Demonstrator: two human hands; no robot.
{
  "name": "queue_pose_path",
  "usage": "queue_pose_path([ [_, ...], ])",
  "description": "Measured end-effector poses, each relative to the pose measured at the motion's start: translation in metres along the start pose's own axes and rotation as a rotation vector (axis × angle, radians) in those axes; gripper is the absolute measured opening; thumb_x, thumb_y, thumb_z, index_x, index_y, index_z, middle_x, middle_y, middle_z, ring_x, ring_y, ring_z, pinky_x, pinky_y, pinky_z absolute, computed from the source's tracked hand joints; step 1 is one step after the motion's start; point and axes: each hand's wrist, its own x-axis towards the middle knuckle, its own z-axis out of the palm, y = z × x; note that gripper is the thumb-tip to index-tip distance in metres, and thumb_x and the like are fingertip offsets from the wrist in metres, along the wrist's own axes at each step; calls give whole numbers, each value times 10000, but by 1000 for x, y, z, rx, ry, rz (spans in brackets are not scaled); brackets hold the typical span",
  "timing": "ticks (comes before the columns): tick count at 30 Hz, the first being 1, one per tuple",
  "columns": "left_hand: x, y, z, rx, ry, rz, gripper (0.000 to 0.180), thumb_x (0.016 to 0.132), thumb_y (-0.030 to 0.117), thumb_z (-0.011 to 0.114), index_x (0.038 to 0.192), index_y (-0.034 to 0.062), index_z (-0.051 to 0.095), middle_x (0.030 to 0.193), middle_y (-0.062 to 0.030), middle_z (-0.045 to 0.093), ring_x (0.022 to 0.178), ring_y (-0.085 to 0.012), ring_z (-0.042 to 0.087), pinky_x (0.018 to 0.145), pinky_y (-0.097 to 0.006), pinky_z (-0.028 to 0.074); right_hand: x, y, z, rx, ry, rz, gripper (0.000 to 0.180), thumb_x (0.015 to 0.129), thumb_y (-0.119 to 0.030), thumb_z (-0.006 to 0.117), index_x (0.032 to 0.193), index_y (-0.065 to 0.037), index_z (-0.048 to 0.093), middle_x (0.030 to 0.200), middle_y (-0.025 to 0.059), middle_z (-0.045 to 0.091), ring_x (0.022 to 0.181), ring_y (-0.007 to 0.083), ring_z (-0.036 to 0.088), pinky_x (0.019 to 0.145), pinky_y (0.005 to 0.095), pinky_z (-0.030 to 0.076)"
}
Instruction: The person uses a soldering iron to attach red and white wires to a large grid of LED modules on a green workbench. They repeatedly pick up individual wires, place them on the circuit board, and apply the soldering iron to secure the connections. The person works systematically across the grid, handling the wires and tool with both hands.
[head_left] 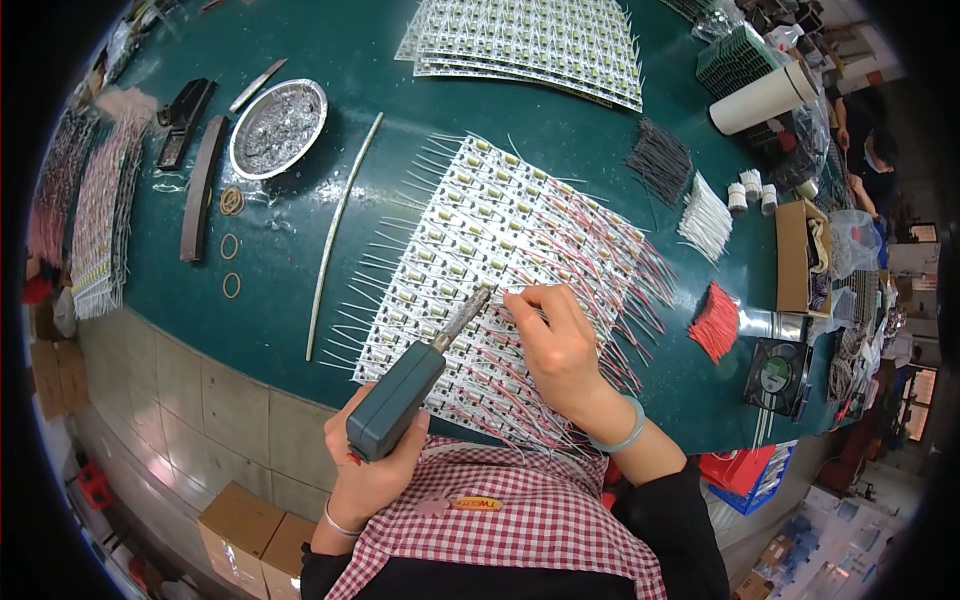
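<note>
My left hand [372, 460] is wrapped round a soldering gun [398, 395] with a dark green body. Its metal tip reaches up to the middle of a panel of small white circuit boards [440, 265] in front of me. Beside that tip, my right hand [560, 345] is closed in a pinch just over the panel; whatever lies between its fingertips is too small to make out. White wires stick out along the panel's left side. Red and white wires [640, 290] cover its right part. The hand and the gun hide some of the boards.
A metal bowl [314, 120], rubber bands [231, 247] and a thin rod [345, 230] lie left on the green table [270, 310]. Black [660, 160], white [706, 220] and red wire bundles [714, 322] are at right. More panels [530, 50] lie behind. A co-worker [875, 160] is at far right.
</note>
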Motion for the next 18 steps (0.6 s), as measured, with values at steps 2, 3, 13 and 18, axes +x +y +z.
queue_pose_path([
  [2, 1, 0, 0, 19, -15, -1, 214, 772, -43, 751, 977, -65, 698, 835, -86, 683, 680, -112, 639, 589, -261, 490, 0, 0, 0, -5, 0, -5, 343, 749, 31, 653, 1092, 29, 653, 1005, 124, 589, 881, 281, 597, 658, 369, 527],
  [3, 1, 0, 1, 18, -16, -6, 209, 776, -42, 749, 977, -65, 697, 831, -85, 682, 677, -111, 638, 589, -260, 490, 0, 0, 0, -8, -1, -7, 342, 750, 30, 653, 1092, 31, 652, 1004, 124, 588, 880, 281, 596, 658, 368, 527],
  [13, 3, -1, 5, 113, -45, 45, 151, 801, -37, 739, 941, -53, 684, 797, -84, 663, 647, -108, 621, 571, -259, 471, 0, 0, 1, -3, 0, -14, 342, 750, 33, 649, 1092, 45, 648, 1001, 131, 578, 883, 284, 587, 669, 365, 522],
  [18, 2, -3, 4, 127, -56, 68, 136, 799, -35, 741, 921, -52, 684, 789, -81, 648, 633, -112, 611, 561, -259, 464, -1, 0, 3, -29, 7, -20, 335, 754, 36, 646, 1088, 49, 647, 995, 129, 571, 865, 282, 577, 656, 360, 515],
])
